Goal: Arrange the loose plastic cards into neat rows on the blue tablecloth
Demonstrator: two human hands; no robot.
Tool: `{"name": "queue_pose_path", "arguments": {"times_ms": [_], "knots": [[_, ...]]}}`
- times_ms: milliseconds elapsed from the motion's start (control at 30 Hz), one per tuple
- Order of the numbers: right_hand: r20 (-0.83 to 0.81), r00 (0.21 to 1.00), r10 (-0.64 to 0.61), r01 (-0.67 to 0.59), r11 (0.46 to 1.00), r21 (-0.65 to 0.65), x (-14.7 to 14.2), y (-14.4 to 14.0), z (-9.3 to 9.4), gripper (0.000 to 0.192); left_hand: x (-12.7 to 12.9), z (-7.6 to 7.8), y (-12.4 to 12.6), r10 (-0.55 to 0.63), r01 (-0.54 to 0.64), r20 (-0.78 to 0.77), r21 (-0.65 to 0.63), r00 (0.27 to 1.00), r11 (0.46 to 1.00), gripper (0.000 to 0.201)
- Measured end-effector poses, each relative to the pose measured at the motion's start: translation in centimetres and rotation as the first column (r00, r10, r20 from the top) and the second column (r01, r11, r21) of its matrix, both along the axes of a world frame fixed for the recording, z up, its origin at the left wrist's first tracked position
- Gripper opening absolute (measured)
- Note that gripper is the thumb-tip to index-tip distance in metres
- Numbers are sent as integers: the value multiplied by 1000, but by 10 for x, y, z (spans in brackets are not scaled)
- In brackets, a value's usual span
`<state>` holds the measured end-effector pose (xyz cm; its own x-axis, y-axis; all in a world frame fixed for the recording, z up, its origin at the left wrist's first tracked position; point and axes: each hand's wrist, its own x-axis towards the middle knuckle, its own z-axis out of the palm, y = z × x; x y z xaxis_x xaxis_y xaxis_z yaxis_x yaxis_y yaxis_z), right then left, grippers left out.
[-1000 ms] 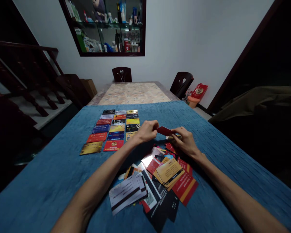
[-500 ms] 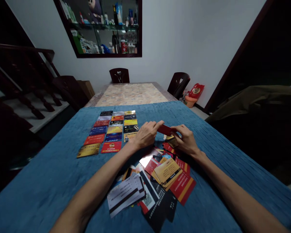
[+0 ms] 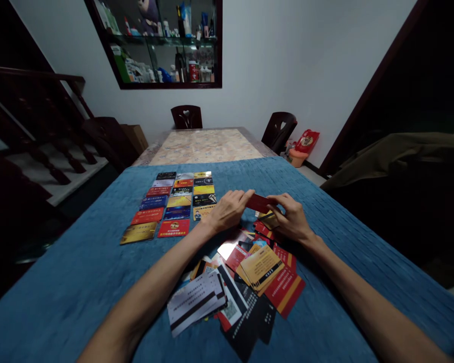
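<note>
Between my two hands a dark red card (image 3: 259,203) is held up, tilted, above the far end of a loose heap. My left hand (image 3: 230,207) pinches its left end, and my right hand (image 3: 289,216) pinches its right end. Below and nearer lies the heap of overlapping cards, with a gold card (image 3: 263,267), a red card with an orange stripe (image 3: 286,295), a silver card with a black stripe (image 3: 194,301) and black cards (image 3: 249,317). Left of my left hand, cards lie in three columns, among them a red card (image 3: 173,228) and a gold card (image 3: 138,233).
A blue cloth (image 3: 79,282) covers the near part of the table; the patterned tabletop (image 3: 212,146) shows beyond it. Dark wooden chairs (image 3: 186,117) stand around the far end. A glass-shelved cabinet (image 3: 166,43) is set in the wall, and a red bag (image 3: 307,141) sits at the right.
The red card has tipped slightly, so more of its face shows between my hands. Both hands keep their hold, and the laid-out cards and the heap stay as they were.
</note>
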<state>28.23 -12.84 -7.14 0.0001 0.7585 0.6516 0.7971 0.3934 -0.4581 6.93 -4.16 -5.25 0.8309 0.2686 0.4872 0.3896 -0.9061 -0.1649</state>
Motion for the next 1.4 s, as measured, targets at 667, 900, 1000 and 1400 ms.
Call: {"name": "queue_pose_path", "arguments": {"times_ms": [667,900,1000,1400], "knots": [[366,930,-25,-18,993,115,-16,-5,-2,51,-26,2,-11,45,-39,37,-155,998,987,45],[510,855,-92,-1,984,178,-32,-7,2,44,-47,0,-19,50,-38,82,-149,995,988,45],[532,844,-73,-23,985,172,-41,-7,4,43,-59,1,-22,54,-36,106,-159,993,987,46],[480,864,152,-166,986,-15,-102,26,17,44,-132,9,-23,146,-108,129,-264,981,958,55]]}}
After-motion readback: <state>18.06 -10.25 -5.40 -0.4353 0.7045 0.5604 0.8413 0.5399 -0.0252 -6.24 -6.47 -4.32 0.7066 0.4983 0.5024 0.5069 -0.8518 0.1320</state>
